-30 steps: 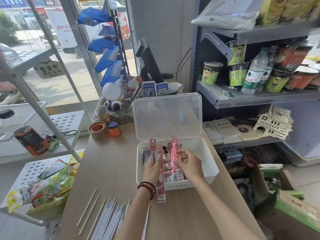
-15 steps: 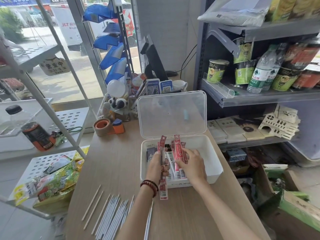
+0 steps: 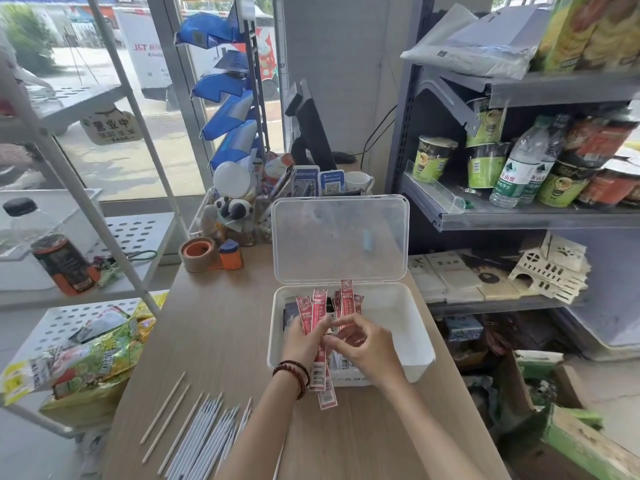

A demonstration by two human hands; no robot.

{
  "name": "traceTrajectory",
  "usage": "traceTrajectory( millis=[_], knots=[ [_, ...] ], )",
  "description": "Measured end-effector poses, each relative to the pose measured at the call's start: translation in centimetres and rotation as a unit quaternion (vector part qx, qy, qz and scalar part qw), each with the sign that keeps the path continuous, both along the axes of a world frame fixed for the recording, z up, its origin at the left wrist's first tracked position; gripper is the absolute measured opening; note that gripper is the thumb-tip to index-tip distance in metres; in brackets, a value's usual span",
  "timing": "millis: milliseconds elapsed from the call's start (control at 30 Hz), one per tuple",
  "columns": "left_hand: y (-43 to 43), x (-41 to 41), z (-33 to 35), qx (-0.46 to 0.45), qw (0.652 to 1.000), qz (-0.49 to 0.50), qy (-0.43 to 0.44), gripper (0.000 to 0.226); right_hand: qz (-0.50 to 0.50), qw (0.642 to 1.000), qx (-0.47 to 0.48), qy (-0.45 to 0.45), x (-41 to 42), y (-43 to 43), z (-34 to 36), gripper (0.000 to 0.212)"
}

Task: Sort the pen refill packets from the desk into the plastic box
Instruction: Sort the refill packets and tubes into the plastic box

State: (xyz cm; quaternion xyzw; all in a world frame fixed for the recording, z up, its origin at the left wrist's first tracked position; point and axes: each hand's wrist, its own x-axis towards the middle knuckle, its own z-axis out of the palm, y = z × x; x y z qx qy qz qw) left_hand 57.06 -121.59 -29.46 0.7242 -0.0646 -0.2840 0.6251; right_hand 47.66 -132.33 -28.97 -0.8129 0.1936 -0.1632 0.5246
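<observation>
My left hand (image 3: 304, 341) is closed around two red pen refill packets (image 3: 319, 308). They stand up straight. Their tops are over the plastic box (image 3: 420, 341), and their bottom ends hang down past its front edge, over the desk (image 3: 225, 341). My right hand (image 3: 369, 348) is right next to my left hand, over the box, with its fingers curled. Two other packets (image 3: 347, 297) stick up behind those fingers. I think my right hand pinches them, though the fingers hide the very spot. Some loose packets (image 3: 343, 362) lie in the box under my hands. The clear lid (image 3: 339, 237) stands open at the back. Thin white sticks (image 3: 207, 434) lie on the desk near me, on my left. A roll of tape (image 3: 198, 253) sits at the far left of the desk.
</observation>
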Motion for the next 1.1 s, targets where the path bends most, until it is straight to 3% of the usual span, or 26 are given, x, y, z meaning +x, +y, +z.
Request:
traceTrajectory(
  millis=[133, 300, 433, 533, 633, 800, 900, 1100],
  knots=[
    [0.1, -0.3, 0.4, -0.023, 1.0, -0.01, 0.003, 0.028, 0.006, 1.0, 0.01, 0.019, 0.1, 0.0, 0.3, 0.045],
    [0.0, -0.5, 1.0, -0.019, 0.999, -0.034, -0.029, 0.025, 0.005, 1.0, 0.02, 0.023, 0.0, 0.1, 0.7, 0.044],
    [-0.3, -0.6, 1.9, -0.074, 0.995, -0.062, -0.019, 0.02, 0.005, 0.999, 0.043, 0.007, -0.2, 0.2, 1.3, 0.05],
    [-0.3, -0.5, 1.8, -0.066, 0.994, -0.084, -0.006, 0.032, -0.013, 0.998, 0.067, -0.001, -0.4, -0.2, 1.8, 0.039],
    [-0.1, -0.4, 1.5, -0.049, 0.994, -0.098, 0.013, 0.019, -0.031, 0.996, 0.089, 0.001, -0.4, -0.8, 1.9, 0.037],
    [0.8, 0.1, 1.4, 0.056, 0.99, -0.048, -0.118, 0.019, -0.068, 0.996, 0.044, 0.035, 0.7, -2.6, 1.9, 0.043],
    [1.2, 0.5, 1.4, 0.087, 0.98, -0.042, -0.174, 0.017, -0.078, 0.992, 0.001, 0.099, 1.2, -3.6, 1.2, 0.043],
    [1.7, 1.0, 0.5, 0.108, 0.975, -0.045, -0.187, 0.021, -0.06, 0.985, -0.04, 0.159, 1.1, -3.2, -0.2, 0.043]
  ],
)
